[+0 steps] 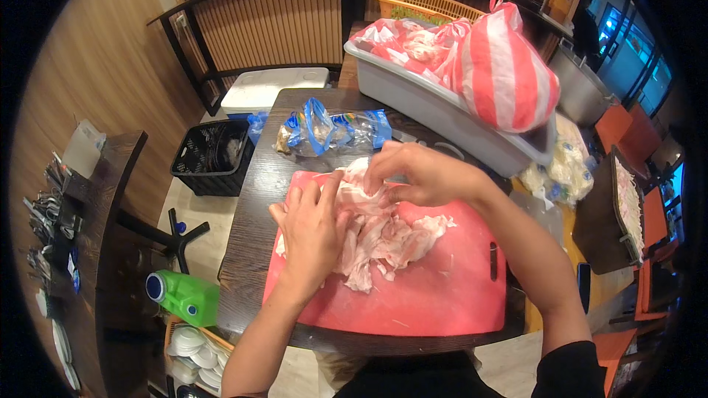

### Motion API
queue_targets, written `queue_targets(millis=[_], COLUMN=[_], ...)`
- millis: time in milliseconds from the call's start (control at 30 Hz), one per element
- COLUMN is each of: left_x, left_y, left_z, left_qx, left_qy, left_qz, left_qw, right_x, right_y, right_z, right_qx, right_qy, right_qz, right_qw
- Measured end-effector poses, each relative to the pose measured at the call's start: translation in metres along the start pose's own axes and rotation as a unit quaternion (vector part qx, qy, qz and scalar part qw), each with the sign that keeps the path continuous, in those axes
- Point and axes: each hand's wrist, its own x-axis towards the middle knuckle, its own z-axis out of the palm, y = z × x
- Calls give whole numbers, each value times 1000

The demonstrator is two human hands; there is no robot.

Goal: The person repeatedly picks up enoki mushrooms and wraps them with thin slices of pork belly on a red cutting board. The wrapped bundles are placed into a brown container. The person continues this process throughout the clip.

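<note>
A loose pile of pale pink raw meat pieces (pixel 391 239) lies on the red cutting board (pixel 442 302), heaped toward its far side. My left hand (pixel 310 225) rests against the pile's left side, its fingers bent and somewhat spread around the edge of the meat. From the right, my right hand (pixel 417 173) reaches over the far part of the heap. Its fingers are curled down and pinch some of the meat; the fingertips are partly hidden. Just beyond the board lies a crumpled clear and blue plastic bag (pixel 332 129).
A grey tub (pixel 435 99) with a red-and-white striped bag (pixel 509 66) stands at the back right of the dark table (pixel 251 250). On the floor to the left are a black crate (pixel 210 158) and a green jug (pixel 184 298). A dark container (pixel 608 214) stands at right.
</note>
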Motion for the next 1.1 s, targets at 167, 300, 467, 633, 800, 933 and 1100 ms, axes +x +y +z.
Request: queue_targets(millis=[167, 300, 467, 633, 800, 933, 1100], left_x=[2, 14, 29, 39, 37, 37, 38], left_y=[-13, -32, -38, -42, -50, -51, -46], left_z=[-4, -12, -19, -26, -34, -35, -35], left_qx=[-25, -93, -174, -253, -318, -371, -357], left_qy=[15, 8, -79, -123, -200, -246, -245], left_qz=[51, 120, 50, 41, 2, -26, -22], left_qw=[998, 988, 980, 959, 927, 895, 901], right_x=[-11, -17, -12, 0, -2, 0, 2], right_y=[-27, -41, -47, -29, -15, -15, -10], right_z=[8, 15, 43, 61, 60, 61, 62], right_qx=[-25, -234, -335, -273, -240, -232, -230], right_qy=[10, 45, 201, 224, 229, 248, 237], right_qz=[65, 176, 53, -8, -45, -57, -69], right_qw=[998, 955, 919, 935, 942, 939, 941])
